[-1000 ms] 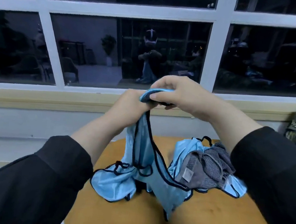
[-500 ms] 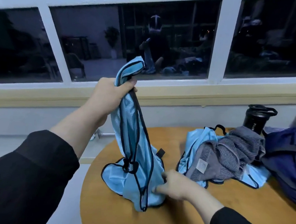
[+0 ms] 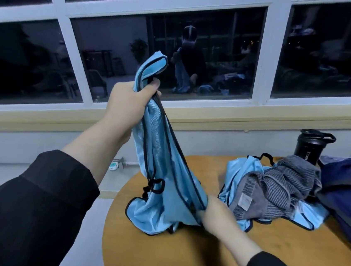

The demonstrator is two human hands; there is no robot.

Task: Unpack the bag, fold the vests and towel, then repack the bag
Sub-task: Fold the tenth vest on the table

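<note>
A light blue vest with black trim hangs stretched above the round wooden table. My left hand grips its shoulder straps, raised in front of the window. Down at the table, my right hand holds the vest's lower edge. A second blue vest lies crumpled on the table to the right, with a grey striped towel bunched on top of it. The dark blue bag slumps at the table's right edge.
A black bottle stands behind the towel near the wall. A white-framed window with a cream sill runs along the back. The table's left edge drops to a pale floor.
One second ago both hands held the straps together up high. My right hand has since dropped to the vest's bottom edge, while my left hand keeps the straps raised; the view shifted right.
</note>
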